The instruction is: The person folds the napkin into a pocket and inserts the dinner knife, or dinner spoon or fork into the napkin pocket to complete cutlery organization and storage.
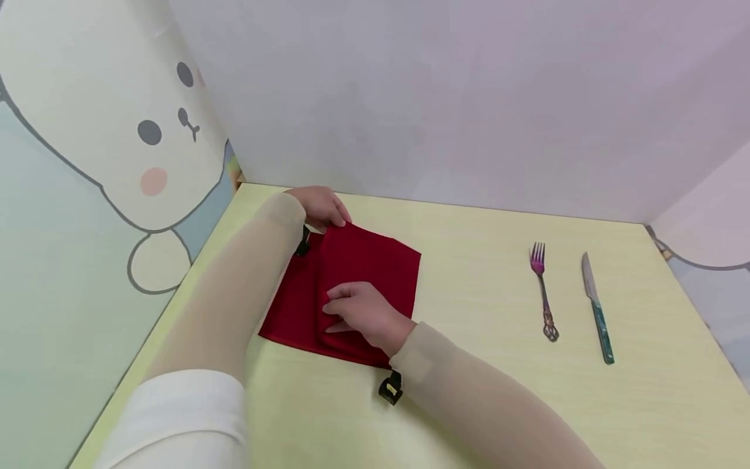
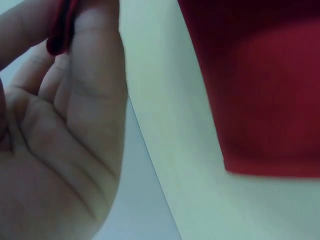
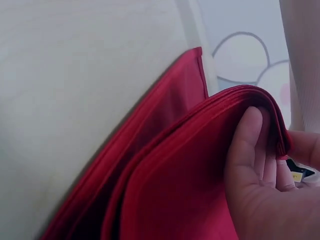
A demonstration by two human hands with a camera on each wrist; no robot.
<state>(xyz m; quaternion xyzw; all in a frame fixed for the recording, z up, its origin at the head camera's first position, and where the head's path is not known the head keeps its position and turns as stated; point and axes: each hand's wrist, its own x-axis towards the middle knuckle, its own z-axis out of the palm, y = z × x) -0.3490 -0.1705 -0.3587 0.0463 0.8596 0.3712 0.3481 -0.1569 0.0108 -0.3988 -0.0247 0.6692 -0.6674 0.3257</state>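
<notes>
Cloth (image 1: 375,260), red and layered, lies toward the left of the table (image 1: 469,293) in front of you, its upper fold partly raised over a flatter part to the left. Your left hand (image 1: 319,205) pinches the fold at its far edge; your right hand (image 1: 369,316) grips its layers between thumb and fingers nearer you. If your hands lift unevenly, the crease will probably run crooked. The right hand's bundle is thick, so a loose pinch could let single layers slide out and fan apart. Nothing visibly pins the lower part, so a pull could drag it askew. The black clip (image 1: 385,395) at your right wrist sits close to the near edge and might snag it. The fork (image 1: 545,296) and knife (image 1: 596,306) lie well apart to the right; only a wide swing of that forearm would threaten them. You can read no brand, label or writing anywhere.
</notes>
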